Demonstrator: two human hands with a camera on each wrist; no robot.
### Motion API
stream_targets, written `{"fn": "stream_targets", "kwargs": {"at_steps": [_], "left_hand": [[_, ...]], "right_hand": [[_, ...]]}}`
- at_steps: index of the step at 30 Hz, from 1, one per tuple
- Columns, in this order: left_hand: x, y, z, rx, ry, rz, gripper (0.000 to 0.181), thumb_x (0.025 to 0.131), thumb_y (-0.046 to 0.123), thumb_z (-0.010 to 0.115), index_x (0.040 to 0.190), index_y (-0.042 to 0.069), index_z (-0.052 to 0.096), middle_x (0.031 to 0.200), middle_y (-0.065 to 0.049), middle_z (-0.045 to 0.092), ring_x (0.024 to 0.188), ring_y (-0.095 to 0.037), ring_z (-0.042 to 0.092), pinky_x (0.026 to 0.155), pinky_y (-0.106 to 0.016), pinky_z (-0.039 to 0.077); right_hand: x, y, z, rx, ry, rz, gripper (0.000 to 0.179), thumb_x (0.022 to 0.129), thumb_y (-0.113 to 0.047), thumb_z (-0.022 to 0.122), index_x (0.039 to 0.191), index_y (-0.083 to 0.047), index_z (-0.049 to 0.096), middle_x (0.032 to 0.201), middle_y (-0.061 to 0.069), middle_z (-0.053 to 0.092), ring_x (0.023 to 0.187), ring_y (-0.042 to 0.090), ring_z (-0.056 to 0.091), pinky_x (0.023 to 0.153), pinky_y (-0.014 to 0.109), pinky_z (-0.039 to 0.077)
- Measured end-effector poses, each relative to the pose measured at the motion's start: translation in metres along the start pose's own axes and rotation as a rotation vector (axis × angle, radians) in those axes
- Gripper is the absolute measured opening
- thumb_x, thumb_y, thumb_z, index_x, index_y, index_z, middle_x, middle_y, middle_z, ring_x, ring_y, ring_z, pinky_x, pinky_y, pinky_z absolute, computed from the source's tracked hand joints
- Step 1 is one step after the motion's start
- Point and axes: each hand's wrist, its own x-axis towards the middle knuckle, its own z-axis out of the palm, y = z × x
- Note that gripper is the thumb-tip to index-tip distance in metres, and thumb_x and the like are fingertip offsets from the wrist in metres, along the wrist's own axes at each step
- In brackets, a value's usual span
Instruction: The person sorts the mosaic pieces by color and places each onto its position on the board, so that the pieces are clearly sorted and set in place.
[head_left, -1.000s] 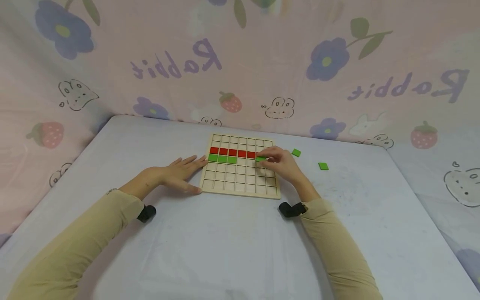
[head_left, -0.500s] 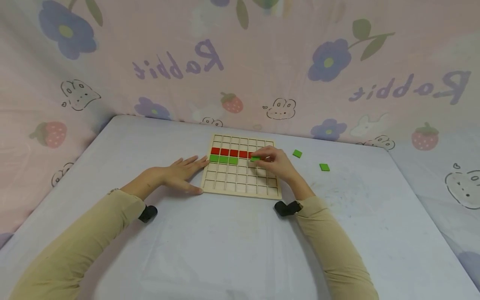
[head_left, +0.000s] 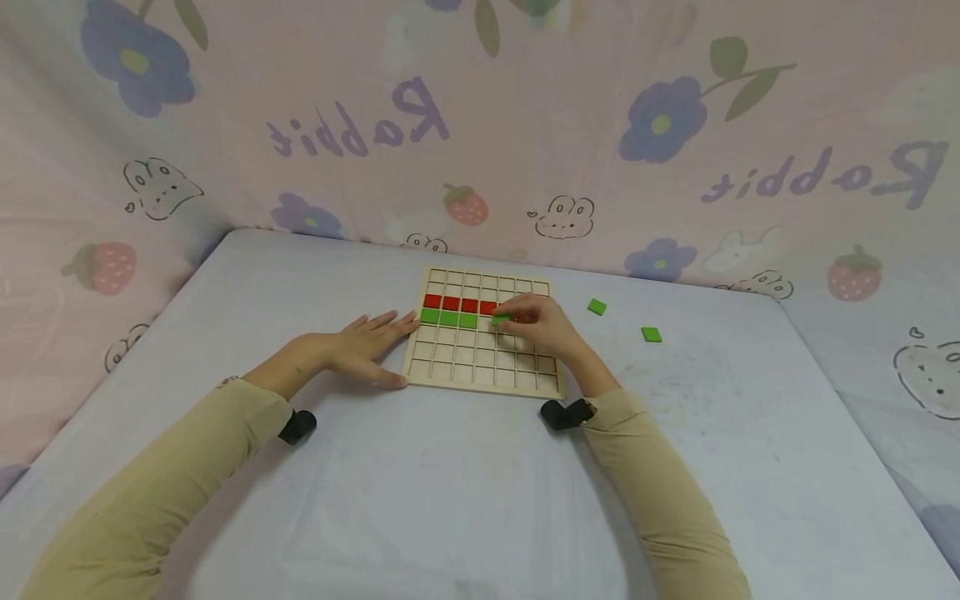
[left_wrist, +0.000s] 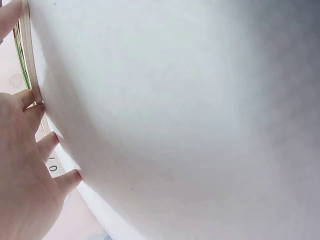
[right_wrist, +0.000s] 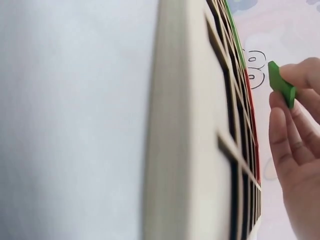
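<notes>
A wooden grid board lies in the middle of the table. Red square tiles fill part of one row, and three green tiles sit side by side in the row just in front. My right hand pinches a green tile between thumb and fingers over that green row; the right wrist view shows this held tile tilted and apart from the board. With its fingers spread, my left hand rests on the table, fingertips touching the board's left edge.
Two loose green tiles lie right of the board, one farther back and another nearer. A printed curtain rises behind the white table. Each wrist wears a black camera.
My right hand has moved left over the board with the green tile, towards the three placed green tiles. My left hand has stayed at the board's edge.
</notes>
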Motion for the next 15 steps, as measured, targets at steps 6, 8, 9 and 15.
{"fn": "stream_targets", "kwargs": {"at_steps": [6,8,9,15], "left_hand": [[-0.0002,0.0007,0.0,-0.003,0.0,-0.004,0.094,0.087,0.051,0.059,0.155,0.009,0.009,0.162,-0.011,0.002,0.148,-0.036,-0.002,0.115,-0.063,0.001],[-0.0002,0.0008,-0.0001,-0.002,0.0,-0.004,0.094,0.087,0.051,0.059,0.155,0.009,0.009,0.162,-0.012,0.002,0.148,-0.036,-0.002,0.115,-0.063,0.001],[-0.0003,0.0007,-0.0001,0.0,0.0,-0.004,0.094,0.087,0.051,0.059,0.155,0.009,0.009,0.162,-0.012,0.002,0.148,-0.036,-0.002,0.115,-0.063,0.001],[-0.0004,0.0007,-0.0007,-0.005,0.004,0.0,0.094,0.087,0.051,0.059,0.155,0.008,0.009,0.162,-0.012,0.003,0.148,-0.036,-0.002,0.115,-0.063,0.001]], "right_hand": [[0.003,-0.0018,0.0043,-0.019,-0.006,0.047,0.022,0.087,-0.009,0.069,0.108,-0.003,0.073,0.114,0.011,0.065,0.108,0.023,0.057,0.09,0.032,0.049],[0.0037,-0.0017,0.0055,-0.021,-0.004,0.056,0.021,0.087,-0.01,0.07,0.107,-0.003,0.073,0.114,0.011,0.065,0.107,0.023,0.057,0.089,0.032,0.049],[0.004,-0.0017,0.0059,-0.026,-0.006,0.057,0.022,0.087,-0.01,0.07,0.107,-0.003,0.073,0.114,0.012,0.065,0.107,0.023,0.057,0.088,0.032,0.049],[0.0062,-0.0004,0.0079,-0.02,-0.024,0.072,0.023,0.087,-0.01,0.069,0.109,-0.002,0.072,0.113,0.012,0.065,0.1,0.021,0.059,0.081,0.025,0.049]]}}
